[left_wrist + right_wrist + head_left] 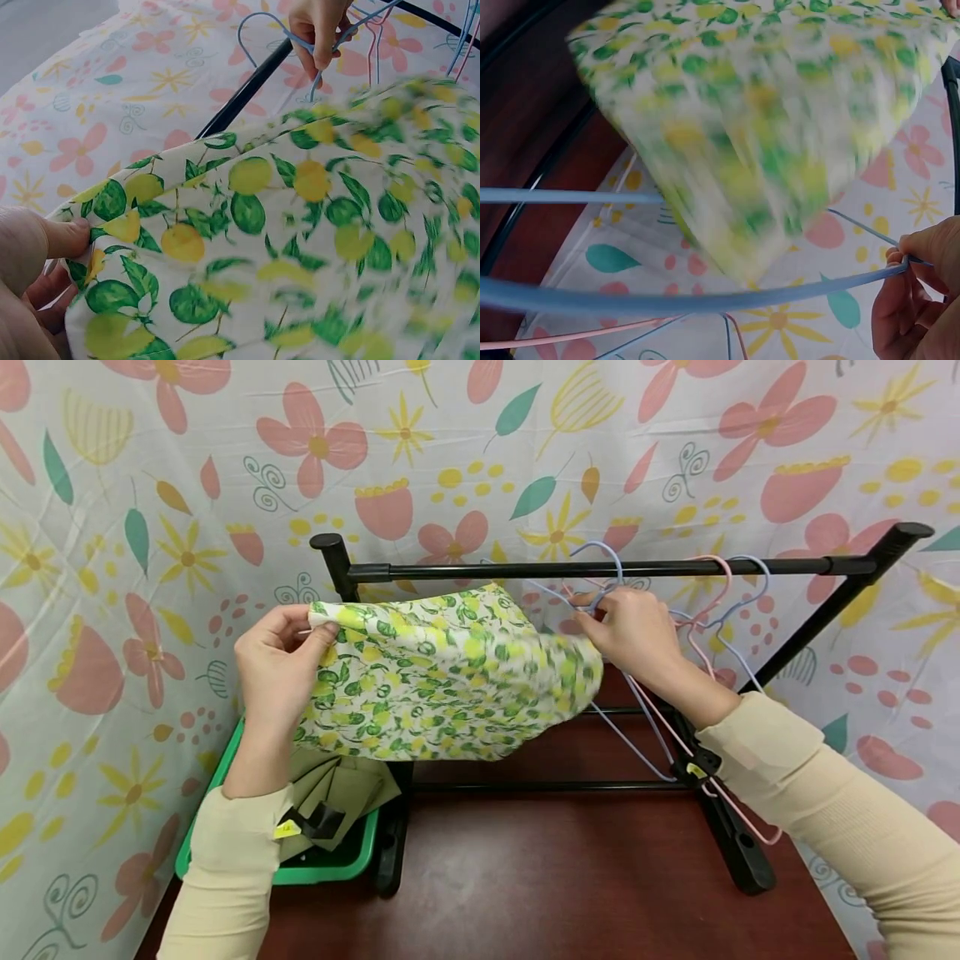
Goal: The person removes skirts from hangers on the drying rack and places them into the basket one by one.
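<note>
A lemon-print cloth (420,685), white with yellow fruit and green leaves, spreads out in mid-air. My left hand (281,656) pinches its upper left corner between thumb and fingers; the left wrist view shows the same thumb (64,238) pressed on the fabric. The cloth's right end is blurred and hangs near my right hand (633,627). That right hand pinches a blue hanger (598,602) just below its hook, beside the black rail (487,571). In the right wrist view, the fingers (900,300) grip the hanger's neck. Whether the hook touches the rail, I cannot tell.
Pink and blue hangers (723,610) hang from the rail at the right. At the lower left, a green basket (322,875) holds khaki fabric (352,789). The black rack stands on a dark red-brown table (540,868), with a floral curtain (465,452) behind.
</note>
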Tool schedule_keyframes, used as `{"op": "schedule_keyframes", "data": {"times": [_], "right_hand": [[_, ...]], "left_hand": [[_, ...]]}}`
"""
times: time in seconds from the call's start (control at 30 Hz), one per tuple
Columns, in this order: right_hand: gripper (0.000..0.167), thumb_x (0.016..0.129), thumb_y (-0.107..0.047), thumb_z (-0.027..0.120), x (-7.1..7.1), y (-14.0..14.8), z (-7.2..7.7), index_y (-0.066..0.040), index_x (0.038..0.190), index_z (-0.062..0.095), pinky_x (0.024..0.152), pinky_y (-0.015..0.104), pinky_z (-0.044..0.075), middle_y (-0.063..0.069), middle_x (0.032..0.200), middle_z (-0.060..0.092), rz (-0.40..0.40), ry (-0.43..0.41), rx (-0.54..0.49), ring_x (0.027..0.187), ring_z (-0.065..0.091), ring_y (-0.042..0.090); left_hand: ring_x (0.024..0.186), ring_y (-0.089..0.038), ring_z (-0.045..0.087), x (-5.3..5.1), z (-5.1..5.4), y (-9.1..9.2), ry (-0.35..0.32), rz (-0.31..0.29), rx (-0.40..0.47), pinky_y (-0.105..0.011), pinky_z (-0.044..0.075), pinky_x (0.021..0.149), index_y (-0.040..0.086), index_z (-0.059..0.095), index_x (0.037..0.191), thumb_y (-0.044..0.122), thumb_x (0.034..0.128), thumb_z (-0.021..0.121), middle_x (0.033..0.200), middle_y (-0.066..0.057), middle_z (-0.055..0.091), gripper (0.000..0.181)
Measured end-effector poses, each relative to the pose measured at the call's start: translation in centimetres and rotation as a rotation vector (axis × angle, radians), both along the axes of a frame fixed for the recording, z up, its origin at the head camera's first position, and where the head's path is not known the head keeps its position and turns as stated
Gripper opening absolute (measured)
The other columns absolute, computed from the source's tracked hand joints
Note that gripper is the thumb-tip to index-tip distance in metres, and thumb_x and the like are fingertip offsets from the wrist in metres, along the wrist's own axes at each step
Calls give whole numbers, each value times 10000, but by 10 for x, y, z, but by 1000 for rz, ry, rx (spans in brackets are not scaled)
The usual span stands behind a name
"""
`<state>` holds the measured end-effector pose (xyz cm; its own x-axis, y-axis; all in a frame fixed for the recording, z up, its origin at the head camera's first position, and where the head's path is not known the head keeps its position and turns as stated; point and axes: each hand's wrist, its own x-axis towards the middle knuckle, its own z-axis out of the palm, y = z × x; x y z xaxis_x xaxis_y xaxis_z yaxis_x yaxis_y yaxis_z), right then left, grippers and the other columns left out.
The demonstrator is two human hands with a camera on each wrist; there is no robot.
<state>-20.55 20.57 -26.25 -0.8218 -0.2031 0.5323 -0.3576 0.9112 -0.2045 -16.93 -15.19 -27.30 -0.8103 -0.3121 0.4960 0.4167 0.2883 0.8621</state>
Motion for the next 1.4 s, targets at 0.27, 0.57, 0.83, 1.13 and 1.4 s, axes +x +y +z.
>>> {"op": "schedule_keyframes", "data": {"times": [0.27, 0.57, 0.83, 1.13, 1.4], "right_hand": [[213, 846, -202, 636, -1, 4, 0, -86, 688, 717, 382, 304, 245, 99, 579, 548, -15, 26, -6, 419, 339, 190], [168, 834, -200, 648, -2, 9, 0, -134, 949, 749, 392, 338, 304, 95, 616, 589, -23, 43, 2, 449, 419, 212], [188, 827, -192, 611, -3, 14, -2, -124, 930, 753, 395, 359, 313, 89, 619, 595, -54, 37, 0, 460, 434, 233], [173, 832, -189, 607, -4, 22, -6, -100, 837, 755, 360, 316, 244, 79, 514, 509, -76, 33, -1, 390, 345, 200], [197, 863, -195, 585, -3, 28, -7, -93, 870, 754, 329, 289, 202, 62, 484, 434, -97, -16, 5, 340, 271, 166]], "left_hand": [[670, -92, 629, -1, 5, -11, -5, 31, 41, -171, 489, 585, 58, 703, 900, 60, 810, 690, 769, 86, 684, 91], [641, -103, 601, -1, 3, -36, -12, 78, 153, -160, 462, 550, 45, 707, 870, 51, 819, 653, 732, 36, 673, 75], [624, -88, 578, 4, 4, -67, -30, 145, 275, -134, 440, 513, 44, 699, 841, 37, 798, 672, 718, 34, 673, 52], [627, -105, 575, 1, 5, -95, 27, 198, 393, -139, 440, 534, 0, 692, 810, -13, 774, 666, 710, -9, 651, 46], [614, -80, 547, -4, 12, -116, 0, 279, 445, -121, 440, 531, 17, 704, 797, -15, 758, 682, 728, 7, 640, 56]]}}
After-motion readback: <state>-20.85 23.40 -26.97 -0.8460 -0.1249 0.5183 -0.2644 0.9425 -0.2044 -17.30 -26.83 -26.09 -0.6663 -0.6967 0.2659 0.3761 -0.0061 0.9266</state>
